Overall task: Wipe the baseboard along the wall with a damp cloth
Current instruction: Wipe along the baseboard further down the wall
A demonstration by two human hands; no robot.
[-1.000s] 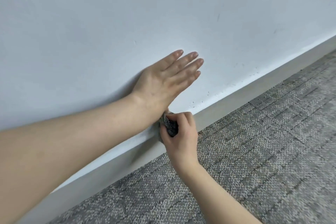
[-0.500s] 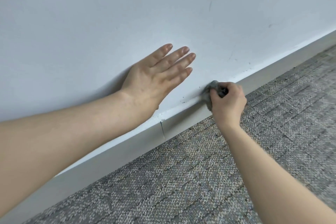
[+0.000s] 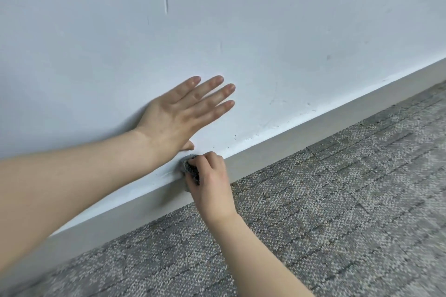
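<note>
Low against the wall (image 3: 289, 19), we are working the baseboard (image 3: 313, 131) with the cloth (image 3: 191, 171). Our right hand (image 3: 212, 181) is gripping the dark grey cloth as a bunched wad, fingers curled round it, and is pressing it against the face and upper edge of the baseboard, just below our left hand (image 3: 173, 120). That left hand is lying flat on the wall, its fingers straight and slightly spread, the thumb mostly hidden under the palm; it is holding nothing and seems to be bracing us.

We are judging the job to be partway through. To the right of the cloth, small dark specks (image 3: 247, 138) are dotting the wall just above the baseboard's top edge, so that stretch looks to be waiting for its wipe. To the left, the top edge is showing pale and free of specks where our forearm (image 3: 72, 176) is not covering it, which suggests it is done, though we cannot tell for certain. The baseboard is running on past both sides of the view beside the grey carpet (image 3: 337, 212), so how much is left overall we cannot say.
</note>
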